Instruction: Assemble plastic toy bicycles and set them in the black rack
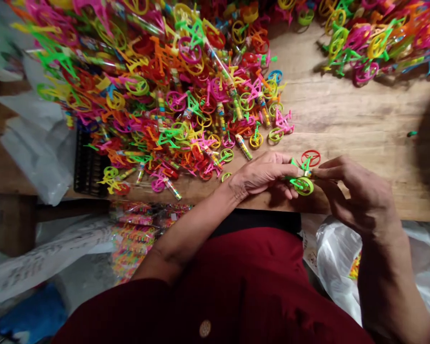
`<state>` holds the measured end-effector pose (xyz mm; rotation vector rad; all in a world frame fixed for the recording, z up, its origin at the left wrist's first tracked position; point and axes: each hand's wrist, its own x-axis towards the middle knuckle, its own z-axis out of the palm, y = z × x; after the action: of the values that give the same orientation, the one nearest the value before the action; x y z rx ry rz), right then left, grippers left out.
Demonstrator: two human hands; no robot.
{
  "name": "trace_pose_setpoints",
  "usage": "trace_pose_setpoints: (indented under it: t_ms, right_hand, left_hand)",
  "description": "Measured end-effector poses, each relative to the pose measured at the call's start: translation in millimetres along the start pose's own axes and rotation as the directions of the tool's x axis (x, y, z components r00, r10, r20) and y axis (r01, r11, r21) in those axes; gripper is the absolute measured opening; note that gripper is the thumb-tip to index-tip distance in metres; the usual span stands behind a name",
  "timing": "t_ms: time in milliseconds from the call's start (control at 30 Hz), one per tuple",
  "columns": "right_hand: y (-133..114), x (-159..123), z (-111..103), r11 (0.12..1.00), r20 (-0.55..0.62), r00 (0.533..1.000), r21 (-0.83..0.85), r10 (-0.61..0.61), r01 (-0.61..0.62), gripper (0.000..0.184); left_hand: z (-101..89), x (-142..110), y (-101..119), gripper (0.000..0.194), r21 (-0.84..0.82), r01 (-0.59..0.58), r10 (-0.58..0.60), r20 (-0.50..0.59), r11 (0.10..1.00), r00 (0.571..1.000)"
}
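Note:
Near the front edge of the wooden table, my left hand point(267, 174) pinches a small plastic toy bicycle point(304, 186) with a green frame, a yellow-green wheel and a red wheel. My right hand point(354, 186) meets it from the right, fingertips closed at the toy's side by a small pale piece. Exactly what the right fingertips grip is hidden. Left of my hands spreads a large heap of similar toy bicycles point(186, 110) in pink, green, yellow, orange and red, many with clear tubes of coloured candy attached. One candy tube point(243, 146) lies close to my left wrist.
More toy bicycles point(372, 43) are piled at the back right of the wooden table point(344, 114). A black crate point(88, 162) stands at the left. White plastic bags point(338, 253) hang below the front edge, and packed bags of colourful pieces point(136, 239) lie under it. A tiny green piece point(412, 134) sits at right.

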<state>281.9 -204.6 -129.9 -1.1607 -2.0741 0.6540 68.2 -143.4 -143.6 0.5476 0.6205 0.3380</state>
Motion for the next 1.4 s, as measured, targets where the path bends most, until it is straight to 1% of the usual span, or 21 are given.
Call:
trace_pose_setpoints:
  t_ms: [200, 300, 333, 367, 400, 433, 500, 567, 600, 633, 667, 700, 733, 767, 867, 900, 967, 1100, 1233, 1300, 1400]
  right_hand:
    - [-7, 7, 7, 1.000, -0.090, 0.996, -0.023, -0.023, 0.021, 0.023]
    - [-3, 11, 15, 0.998, -0.249, 0.966, 0.018, 0.067, -0.065, 0.032]
    - [2, 13, 16, 0.992, -0.302, 0.945, 0.056, 0.128, -0.116, 0.034]
    - [8, 15, 16, 0.981, -0.342, 0.920, 0.088, 0.190, -0.170, 0.033]
    - [16, 18, 15, 0.970, -0.363, 0.899, 0.104, 0.244, -0.221, 0.028]
    - [25, 22, 13, 0.961, -0.372, 0.886, 0.096, 0.277, -0.260, 0.021]
    - [43, 32, 8, 0.950, -0.381, 0.876, 0.019, 0.295, -0.312, 0.015]
    - [61, 45, 3, 0.946, -0.392, 0.882, -0.074, 0.263, -0.315, 0.015]
    - [68, 52, 1, 0.943, -0.402, 0.884, -0.119, 0.239, -0.310, 0.015]
    - [75, 60, -1, 0.937, -0.414, 0.885, -0.168, 0.216, -0.307, 0.014]
    - [80, 68, -3, 0.923, -0.425, 0.883, -0.221, 0.200, -0.316, 0.013]
    - [84, 75, -5, 0.900, -0.440, 0.877, -0.275, 0.195, -0.338, 0.013]
    - [87, 82, -7, 0.870, -0.457, 0.867, -0.326, 0.198, -0.370, 0.013]
    - [90, 88, -9, 0.836, -0.474, 0.856, -0.371, 0.205, -0.405, 0.014]
    - [92, 102, -17, 0.764, -0.506, 0.837, -0.450, 0.209, -0.462, 0.021]
    - [92, 105, -18, 0.759, -0.500, 0.842, -0.464, 0.202, -0.457, 0.024]
    - [90, 106, -19, 0.759, -0.485, 0.853, -0.478, 0.192, -0.442, 0.026]
    - [73, 84, -17, 0.797, -0.474, 0.864, -0.450, 0.169, -0.402, 0.021]
    - [42, 44, -44, 0.858, -0.461, 0.874, -0.376, 0.155, -0.351, 0.019]
    - [33, 26, -76, 0.842, -0.534, 0.838, -0.398, 0.110, -0.364, 0.017]
    - [40, 9, -133, 0.686, -0.699, 0.711, -0.481, 0.075, -0.545, 0.017]
  left_hand:
    - [4.6, -4, 6, 0.037, 0.179, -0.052, 0.071, -0.104, 0.983, 0.992]
    - [7.2, -21, 36, 0.039, 0.386, -0.098, 0.179, -0.180, 0.917, 0.967]
    - [7.5, -30, 51, 0.038, 0.483, -0.126, 0.264, -0.228, 0.866, 0.937]
    - [7.7, -41, 67, 0.036, 0.594, -0.150, 0.382, -0.287, 0.790, 0.878]
    - [7.6, -53, 84, 0.035, 0.709, -0.148, 0.518, -0.340, 0.689, 0.785]
    - [7.2, -66, 102, 0.033, 0.815, -0.102, 0.653, -0.375, 0.571, 0.658]
    - [4.7, -91, 136, 0.028, 0.932, 0.150, 0.848, -0.363, 0.331, 0.386]
    - [0.1, -107, 163, 0.016, 0.890, 0.430, 0.955, -0.246, 0.154, 0.167]
    - [-2.2, -109, 173, 0.012, 0.850, 0.517, 0.982, -0.168, 0.099, 0.087]
    - [-3.9, -107, 179, 0.020, 0.820, 0.570, 0.996, -0.089, 0.057, 0.029]
    - [-4.6, -100, 182, 0.031, 0.808, 0.588, 1.000, -0.019, 0.018, -0.003]
    - [-3.8, -88, 181, 0.037, 0.815, 0.579, 1.000, 0.027, -0.024, 0.003]
    - [-1.4, -72, 177, 0.039, 0.829, 0.556, 0.998, 0.053, -0.065, 0.039]
    - [2.2, -52, 172, 0.035, 0.857, 0.505, 0.992, 0.056, -0.104, 0.109]
    - [16.2, 21, 153, 0.024, 0.932, 0.349, 0.877, -0.084, -0.099, 0.472]
    - [19.7, 45, 148, 0.023, 0.937, 0.344, 0.838, -0.134, -0.067, 0.530]
    - [22.8, 88, 144, 0.025, 0.933, 0.360, 0.771, -0.218, -0.016, 0.599]
    - [19.8, 131, 145, 0.018, 0.922, 0.352, 0.704, -0.357, 0.159, 0.615]
    - [17.3, 130, 148, 0.017, 0.935, 0.257, 0.722, -0.354, 0.246, 0.595]
    - [16.7, 123, 151, 0.013, 0.943, 0.178, 0.727, -0.331, 0.282, 0.601]
    - [19.7, 114, 154, 0.010, 0.915, -0.030, 0.716, -0.294, 0.402, 0.633]
